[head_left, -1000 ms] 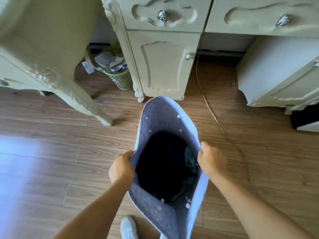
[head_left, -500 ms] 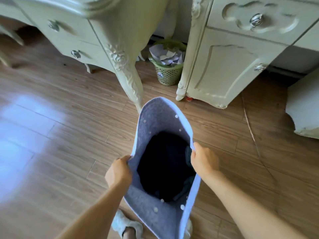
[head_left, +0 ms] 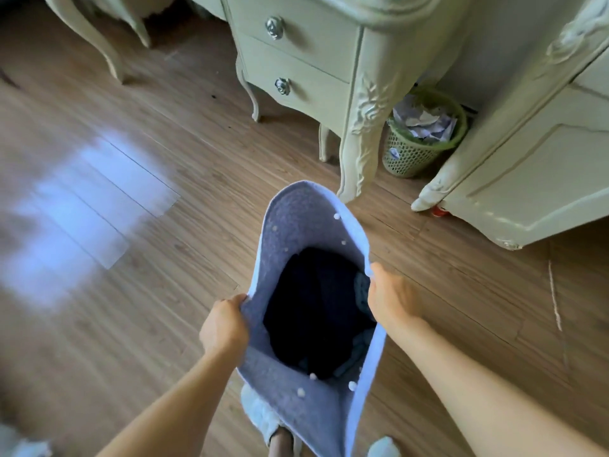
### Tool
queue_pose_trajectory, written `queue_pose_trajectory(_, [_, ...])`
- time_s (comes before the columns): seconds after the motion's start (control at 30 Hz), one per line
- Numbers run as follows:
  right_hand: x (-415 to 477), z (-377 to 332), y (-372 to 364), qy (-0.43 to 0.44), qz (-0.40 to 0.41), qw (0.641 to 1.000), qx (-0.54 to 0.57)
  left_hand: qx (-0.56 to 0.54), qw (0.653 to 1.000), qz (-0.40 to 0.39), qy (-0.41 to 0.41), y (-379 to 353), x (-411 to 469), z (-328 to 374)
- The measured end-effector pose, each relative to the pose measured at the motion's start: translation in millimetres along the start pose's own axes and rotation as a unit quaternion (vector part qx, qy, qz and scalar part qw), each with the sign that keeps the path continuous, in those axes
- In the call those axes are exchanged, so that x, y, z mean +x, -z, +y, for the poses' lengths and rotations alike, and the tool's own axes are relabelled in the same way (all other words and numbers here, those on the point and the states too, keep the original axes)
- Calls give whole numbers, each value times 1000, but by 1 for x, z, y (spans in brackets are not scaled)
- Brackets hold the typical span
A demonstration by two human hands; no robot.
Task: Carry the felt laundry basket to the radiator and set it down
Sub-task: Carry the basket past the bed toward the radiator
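While the soft blue-grey felt laundry basket [head_left: 309,225] hung off the floor beside the cream carved dresser [head_left: 329,61], left hand [head_left: 224,328] and right hand [head_left: 392,301] gripped opposite rims, closed tight, sharing its load; radiator unseen.

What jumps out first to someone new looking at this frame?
The grey felt laundry basket at centre, held over the wooden floor with dark clothes inside; the left hand and right hand each have a grip on one side of its rim. Behind it stands cream carved furniture, with a green wastebasket full of crumpled paper tucked between two pieces at upper right.
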State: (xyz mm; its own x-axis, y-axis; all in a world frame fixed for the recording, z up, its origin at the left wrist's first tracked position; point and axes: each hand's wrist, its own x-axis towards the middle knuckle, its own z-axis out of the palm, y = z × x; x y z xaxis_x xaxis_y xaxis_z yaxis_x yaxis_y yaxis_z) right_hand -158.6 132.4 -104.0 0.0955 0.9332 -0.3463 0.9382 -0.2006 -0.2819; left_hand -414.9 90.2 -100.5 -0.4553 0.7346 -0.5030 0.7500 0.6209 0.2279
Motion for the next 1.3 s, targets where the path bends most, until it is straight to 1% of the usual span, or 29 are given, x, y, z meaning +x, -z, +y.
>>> queue_pose_trajectory(0.17, [20,-75,-19,47,-14,998,-25,-18,999,14,43,32,34,-55])
queue_pose_trajectory(0.37, [38,-160,-41,104,-6,993,-48,-46,995,25,87,69,66,-111])
queue_pose_trajectory(0.63, [61,-269,-67,159,-41,985,-52,-89,983,48,151,118,105,-189])
queue_pose_trajectory(0.73, [67,-304,-74,168,-58,983,-38,-92,979,61,173,132,116,-209])
queue_pose_trajectory(0.93, [80,-371,-90,225,-76,971,-38,-95,967,95,217,156,138,-245])
queue_pose_trajectory(1.1, [99,-419,-97,268,-89,958,-47,-77,953,118,268,177,157,-262])
queue_pose_trajectory(1.2, [116,-450,-101,290,-101,950,-54,-91,943,131,293,189,174,-269])
queue_pose_trajectory(1.3, [127,-471,-103,295,-110,947,-55,-95,942,127,297,199,187,-273])
